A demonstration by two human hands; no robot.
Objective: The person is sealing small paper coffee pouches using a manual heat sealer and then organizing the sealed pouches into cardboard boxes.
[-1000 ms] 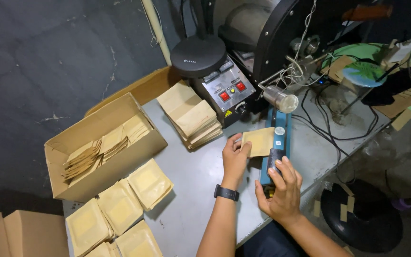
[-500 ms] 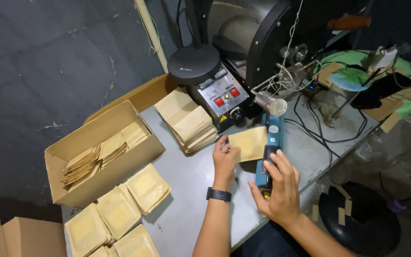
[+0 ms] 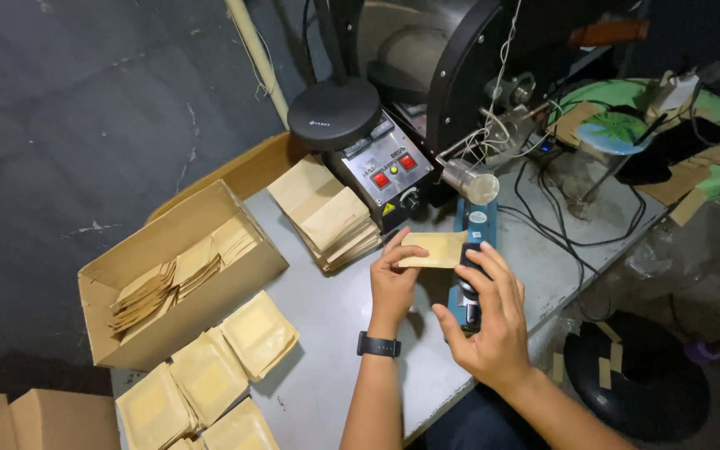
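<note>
My left hand (image 3: pixel 392 282), with a dark watch on the wrist, pinches a small tan paper pouch (image 3: pixel 433 248) and holds its right end in the blue heat sealer (image 3: pixel 473 242). My right hand (image 3: pixel 487 317) rests on the sealer's black handle, palm down, fingers curled over it. The sealer lies on the grey table (image 3: pixel 327 333), running away from me. Just left of my hands sits a stack of flat tan pouches (image 3: pixel 327 212).
An open cardboard box (image 3: pixel 177 275) with several pouches stands at the left. Filled pouches (image 3: pixel 210 375) lie near the front left edge. A black control box with red buttons (image 3: pixel 381 167), a dark machine and tangled cables (image 3: pixel 577 208) crowd the back and right.
The view has shifted a little. My left hand still holds the pouch in the sealer. My right hand has moved up along the sealer's handle, closer to the pouch.
</note>
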